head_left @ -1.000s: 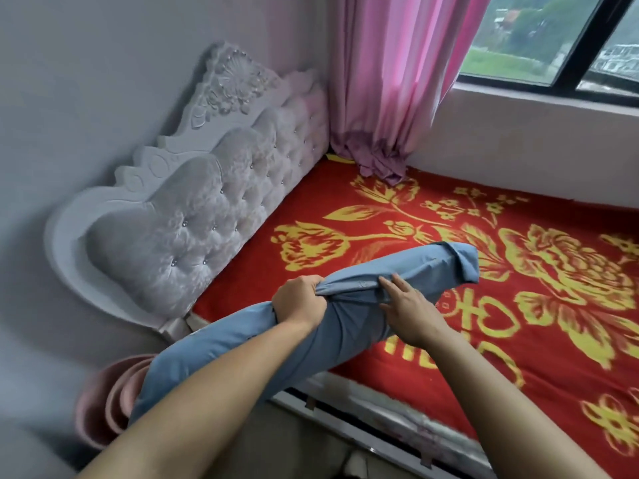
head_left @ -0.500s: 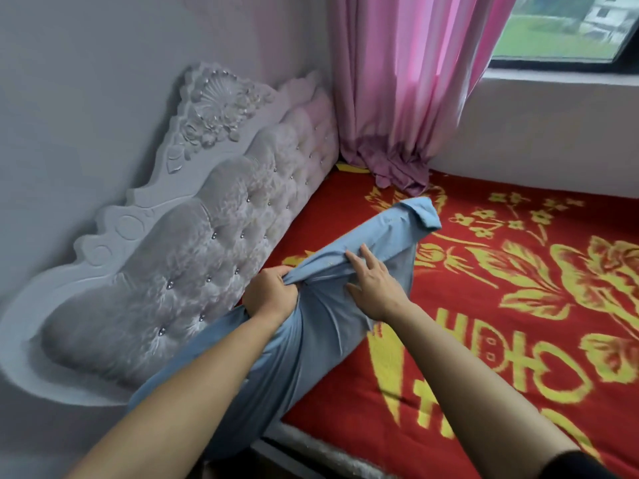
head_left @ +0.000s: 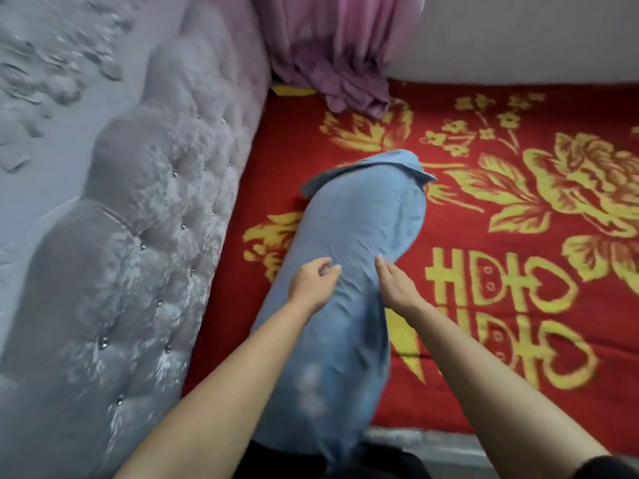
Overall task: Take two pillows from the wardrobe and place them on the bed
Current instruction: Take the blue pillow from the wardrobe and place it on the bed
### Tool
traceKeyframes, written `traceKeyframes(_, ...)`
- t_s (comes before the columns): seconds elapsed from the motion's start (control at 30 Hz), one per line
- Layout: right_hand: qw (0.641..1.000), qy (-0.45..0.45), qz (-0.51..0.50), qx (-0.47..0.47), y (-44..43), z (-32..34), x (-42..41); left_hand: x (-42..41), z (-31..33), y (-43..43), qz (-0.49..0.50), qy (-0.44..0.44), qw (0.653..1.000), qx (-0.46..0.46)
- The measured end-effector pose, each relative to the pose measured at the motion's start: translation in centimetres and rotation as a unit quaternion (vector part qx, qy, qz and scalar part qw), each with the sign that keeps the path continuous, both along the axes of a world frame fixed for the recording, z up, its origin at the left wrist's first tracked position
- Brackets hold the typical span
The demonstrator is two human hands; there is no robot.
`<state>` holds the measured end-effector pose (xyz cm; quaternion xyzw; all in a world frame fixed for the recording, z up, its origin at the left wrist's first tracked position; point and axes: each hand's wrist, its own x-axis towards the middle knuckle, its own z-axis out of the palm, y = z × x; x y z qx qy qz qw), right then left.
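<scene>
Both hands, left (head_left: 313, 283) and right (head_left: 397, 288), reach forward loosely spread over the blue pillow (head_left: 356, 236).

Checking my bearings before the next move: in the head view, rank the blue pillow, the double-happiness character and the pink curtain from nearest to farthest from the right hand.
1. Blue pillow: just left of the right hand, fingertips at its cloth.
2. Double-happiness character: right of the hand, on the red blanket.
3. Pink curtain: far corner, beyond the pillow.
</scene>
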<state>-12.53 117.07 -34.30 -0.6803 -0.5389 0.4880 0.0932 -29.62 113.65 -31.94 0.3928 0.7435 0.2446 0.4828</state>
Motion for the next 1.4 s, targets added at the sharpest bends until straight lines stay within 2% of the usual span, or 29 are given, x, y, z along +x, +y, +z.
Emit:
traceKeyframes(0.1, 0.979, -0.117, 0.025, -0.163, -2.3, -5.5, 1.4, -1.6, -6.0, -0.8, -0.055, 0.054, 0.994, -0.078)
traceKeyframes(0.17, 0.975, -0.078, -0.012, -0.208, -4.4, -8.7, 2.0, -2.3, -9.7, -1.4, -0.107, 0.089, 0.982, -0.126)
traceKeyframes(0.27, 0.968, -0.095, -0.095, -0.21, -7.3, -13.1, 2.1, -2.9, -14.3, -2.1, -0.174, 0.16, 0.956, -0.175)
traceKeyframes(0.43, 0.935, -0.201, -0.23, -0.179, -10.3, -18.4, 3.3, -3.3, -20.3, -2.4, -0.148, 0.219, 0.943, -0.202)
traceKeyframes(0.57, 0.896, -0.149, -0.34, -0.243, -11.0, -21.4, 5.7, -3.4, -23.5, -2.0, -0.096, 0.19, 0.952, -0.222)
traceKeyframes(0.63, 0.9, -0.118, -0.341, -0.243, -11.0, -22.5, 6.3, -3.4, -24.9, -2.1, -0.09, 0.189, 0.953, -0.22)
traceKeyframes(0.7, 0.909, -0.103, -0.341, -0.215, -10.7, -23.0, 6.1, -3.2, -25.8, -2.2, -0.086, 0.223, 0.953, -0.187)
traceKeyframes(0.83, 0.907, -0.155, -0.375, -0.111, -9.7, -22.1, 3.6, -2.0, -25.3, -1.8, -0.032, 0.296, 0.953, -0.055)
traceKeyframes(0.97, 0.909, -0.174, -0.377, -0.013, -7.6, -19.4, 2.0, -1.3, -21.9, -0.4, 0.009, 0.285, 0.953, 0.102)
traceKeyframes(1.1, 0.914, -0.163, -0.367, 0.059, -2.2, -16.1, 0.5, -2.7, -17.0, 6.0, 0.026, 0.288, 0.934, 0.21)
traceKeyframes(1.2, 0.913, -0.111, -0.373, 0.126, 3.7, -13.3, -1.7, -4.9, -12.9, 12.4, 0.043, 0.316, 0.906, 0.279)
traceKeyframes(1.3, 0.917, -0.065, -0.352, 0.175, 9.9, -11.1, -3.9, -8.3, -10.2, 17.4, 0.081, 0.333, 0.89, 0.301)
traceKeyframes(1.4, 0.933, -0.035, -0.299, 0.197, 14.4, -10.6, -5.2, -12.3, -10.1, 20.7, 0.095, 0.312, 0.913, 0.246)
